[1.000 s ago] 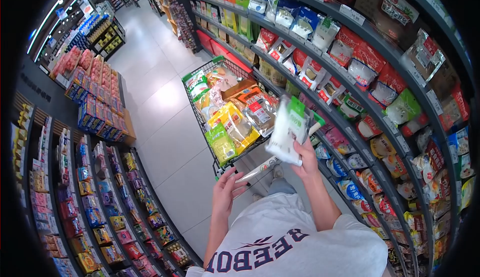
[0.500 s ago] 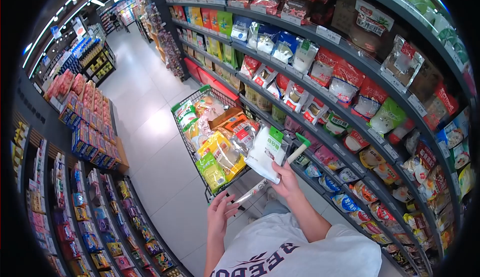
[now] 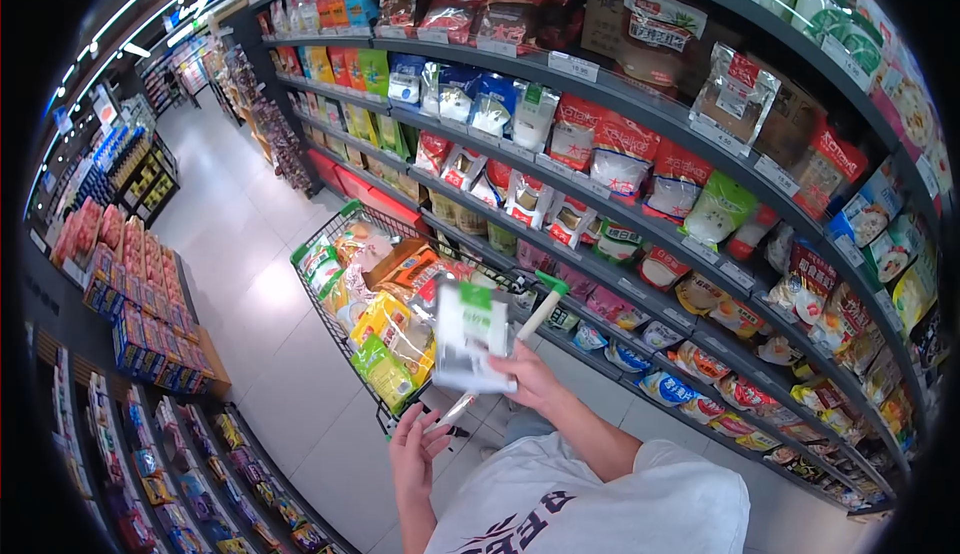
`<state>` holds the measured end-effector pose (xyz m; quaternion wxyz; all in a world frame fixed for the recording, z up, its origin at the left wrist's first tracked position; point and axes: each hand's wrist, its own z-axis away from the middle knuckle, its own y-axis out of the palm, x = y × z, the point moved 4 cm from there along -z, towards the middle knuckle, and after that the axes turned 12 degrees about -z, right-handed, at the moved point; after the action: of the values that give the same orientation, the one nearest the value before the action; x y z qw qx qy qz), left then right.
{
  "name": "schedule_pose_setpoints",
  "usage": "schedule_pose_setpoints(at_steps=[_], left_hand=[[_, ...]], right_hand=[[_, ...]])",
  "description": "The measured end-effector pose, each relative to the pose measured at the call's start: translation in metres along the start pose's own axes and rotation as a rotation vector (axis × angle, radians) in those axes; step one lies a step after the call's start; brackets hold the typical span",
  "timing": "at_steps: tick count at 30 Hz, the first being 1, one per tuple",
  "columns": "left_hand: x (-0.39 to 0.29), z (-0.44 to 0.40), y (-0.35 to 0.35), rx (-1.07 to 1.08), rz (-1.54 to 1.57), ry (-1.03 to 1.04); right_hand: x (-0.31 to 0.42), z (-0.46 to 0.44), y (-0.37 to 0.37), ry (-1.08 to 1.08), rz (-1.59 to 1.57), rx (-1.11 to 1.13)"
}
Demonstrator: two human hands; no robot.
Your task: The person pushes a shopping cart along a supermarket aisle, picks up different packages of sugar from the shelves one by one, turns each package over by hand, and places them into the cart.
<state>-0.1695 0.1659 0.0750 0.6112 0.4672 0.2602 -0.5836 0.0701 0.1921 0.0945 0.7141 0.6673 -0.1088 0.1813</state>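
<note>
My right hand (image 3: 527, 376) grips a white bag with a green top (image 3: 474, 336) by its lower right corner, the bag blurred by motion. It hangs over the near right part of the shopping cart (image 3: 341, 338), hiding some of the packages there. To the left, my left hand (image 3: 416, 446) is raised with its fingers apart and nothing in it, close to the cart's handle (image 3: 542, 314). A yellow package (image 3: 385, 326) and a green package (image 3: 382, 371) lie at the cart's near end.
Curved shelves (image 3: 600, 192) full of bagged goods run along the right. Low shelves (image 3: 150, 474) of small packets stand at the lower left. Stacked boxes (image 3: 160, 349) on a wooden display stand left of the aisle floor (image 3: 262, 326).
The view has turned right, so cart and shelves sit further left. The white bag, tilted at first, is now more upright and faces me in my right hand. My left hand stays open.
</note>
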Motion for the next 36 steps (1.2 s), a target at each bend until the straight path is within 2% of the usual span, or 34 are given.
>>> schedule_pose_setpoints(at_steps=[3, 6, 8, 10, 13, 16, 17, 20, 21, 25, 28, 32, 33, 36], left_hand=[[0.010, -0.008, -0.007, 0.003, -0.013, 0.016], [0.001, -0.006, 0.005, 0.009, -0.009, 0.019], [-0.004, -0.006, 0.012, 0.022, -0.010, 0.029], [-0.006, -0.004, 0.015, 0.035, -0.009, 0.047], [-0.003, -0.009, 0.013, 0.055, 0.024, 0.052], [-0.002, -0.010, 0.016, 0.054, 0.005, 0.054], [-0.003, -0.010, 0.016, 0.066, -0.034, 0.044], [-0.010, -0.008, 0.021, 0.079, -0.079, 0.045], [-0.009, -0.007, 0.021, 0.081, -0.065, 0.046], [-0.006, -0.010, 0.022, 0.048, 0.003, 0.064], [-0.003, -0.009, 0.019, 0.045, 0.014, 0.047], [-0.007, -0.002, 0.019, 0.056, -0.057, 0.017], [-0.005, -0.002, 0.016, 0.045, -0.051, 0.013], [0.006, -0.009, 0.009, 0.005, 0.022, 0.051]], right_hand=[[0.004, 0.014, -0.003, 0.170, 0.293, 0.185], [0.012, 0.012, 0.009, 0.033, 0.061, 0.071], [0.011, 0.006, 0.007, -0.094, -0.124, -0.120], [0.006, 0.007, 0.000, -0.049, -0.102, -0.144], [0.007, 0.024, 0.006, 0.164, 0.197, 0.103], [0.004, 0.024, -0.001, 0.156, 0.240, 0.109], [0.005, 0.022, 0.001, 0.130, 0.143, 0.115], [0.005, 0.015, 0.001, -0.028, -0.172, -0.158], [0.001, 0.013, -0.007, -0.035, -0.162, -0.163], [0.000, 0.023, -0.007, 0.270, 0.185, 0.117], [-0.006, 0.021, -0.005, 0.279, 0.131, 0.071], [-0.020, 0.007, -0.017, 0.057, -0.156, -0.185], [-0.027, 0.003, -0.025, 0.088, -0.141, -0.098], [-0.011, 0.019, -0.009, 0.309, 0.278, 0.122]])
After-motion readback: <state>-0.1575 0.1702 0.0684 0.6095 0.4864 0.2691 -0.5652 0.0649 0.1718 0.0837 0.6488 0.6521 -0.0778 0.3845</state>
